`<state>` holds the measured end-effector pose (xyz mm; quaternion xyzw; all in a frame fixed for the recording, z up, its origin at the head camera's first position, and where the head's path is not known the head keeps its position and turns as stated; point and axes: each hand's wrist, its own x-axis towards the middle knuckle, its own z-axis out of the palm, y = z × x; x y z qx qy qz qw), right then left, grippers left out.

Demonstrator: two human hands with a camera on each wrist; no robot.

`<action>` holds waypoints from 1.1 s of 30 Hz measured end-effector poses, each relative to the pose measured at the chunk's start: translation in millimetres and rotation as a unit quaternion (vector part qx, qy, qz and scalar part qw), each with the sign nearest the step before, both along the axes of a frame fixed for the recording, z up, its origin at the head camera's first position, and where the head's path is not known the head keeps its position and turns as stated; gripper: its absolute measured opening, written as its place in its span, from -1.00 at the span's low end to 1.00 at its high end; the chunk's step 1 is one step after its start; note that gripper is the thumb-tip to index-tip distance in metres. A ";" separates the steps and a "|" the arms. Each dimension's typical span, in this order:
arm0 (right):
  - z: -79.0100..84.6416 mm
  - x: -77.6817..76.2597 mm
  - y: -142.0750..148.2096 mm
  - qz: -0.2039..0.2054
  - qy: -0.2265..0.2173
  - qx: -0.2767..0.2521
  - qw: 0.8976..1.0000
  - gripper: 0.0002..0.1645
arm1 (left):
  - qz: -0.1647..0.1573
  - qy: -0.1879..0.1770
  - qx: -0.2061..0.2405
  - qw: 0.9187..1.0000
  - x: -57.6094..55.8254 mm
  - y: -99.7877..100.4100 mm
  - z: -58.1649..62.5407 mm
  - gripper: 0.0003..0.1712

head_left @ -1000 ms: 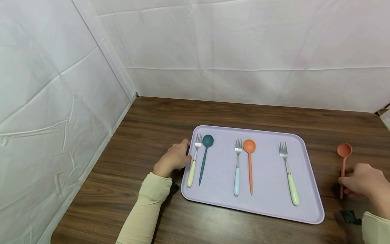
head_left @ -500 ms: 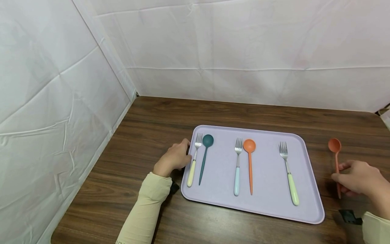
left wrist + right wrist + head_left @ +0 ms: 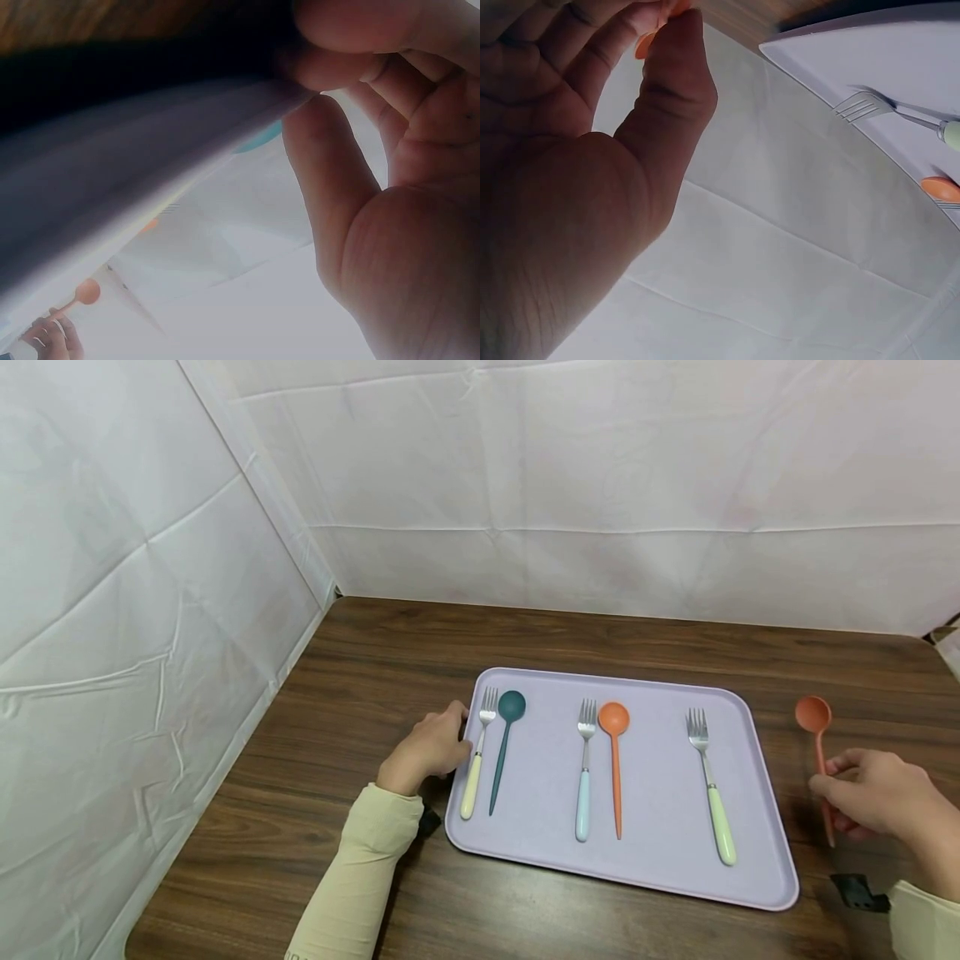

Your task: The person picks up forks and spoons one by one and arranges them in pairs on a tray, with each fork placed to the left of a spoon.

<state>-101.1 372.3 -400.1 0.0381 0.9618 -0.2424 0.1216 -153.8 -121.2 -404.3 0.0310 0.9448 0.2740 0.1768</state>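
At the right of the head view my right hand (image 3: 888, 793) pinches an orange-red spoon (image 3: 813, 714) by its handle, bowl pointing away, to the right of the tray. Only a bit of that spoon (image 3: 642, 46) shows past the thumb in the right wrist view. My left hand (image 3: 427, 747) grips the left rim of the lilac tray (image 3: 652, 793); in the left wrist view the thumb (image 3: 326, 150) presses at the edge with fingers on the other side. On the tray lie a yellow-handled fork (image 3: 472, 787) with a dark green spoon (image 3: 512, 707), and a blue-handled fork (image 3: 582, 806) with an orange spoon (image 3: 614, 719).
A green-handled fork (image 3: 721, 827) lies alone on the tray's right part. The tray stands on a dark wooden table (image 3: 360, 668). White cloth walls (image 3: 615, 468) rise behind the table and along its left side.
My right hand has shifted the orange-red spoon left, closer to the tray's right edge. The left hand, the tray and its cutlery have stayed in place.
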 end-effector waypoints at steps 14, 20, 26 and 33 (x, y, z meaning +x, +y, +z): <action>4.7 -1.4 -7.8 0.010 0.015 0.024 1.000 -0.49 | -0.006 0.004 0.000 1.000 -0.9 -0.3 2.0 -0.54; 5.7 -1.3 -12.5 0.012 0.013 0.011 1.000 -0.43 | -0.001 -0.004 0.008 1.000 -0.3 0.2 2.9 -0.55; 5.8 -0.7 -16.7 0.019 0.018 -0.011 1.000 -0.42 | 0.001 -0.005 0.009 1.000 0.0 0.8 3.6 -0.54; 7.7 -0.7 -19.9 0.036 0.030 -0.001 0.999 -0.46 | 0.000 -0.003 0.008 1.000 -0.1 0.6 2.6 -0.54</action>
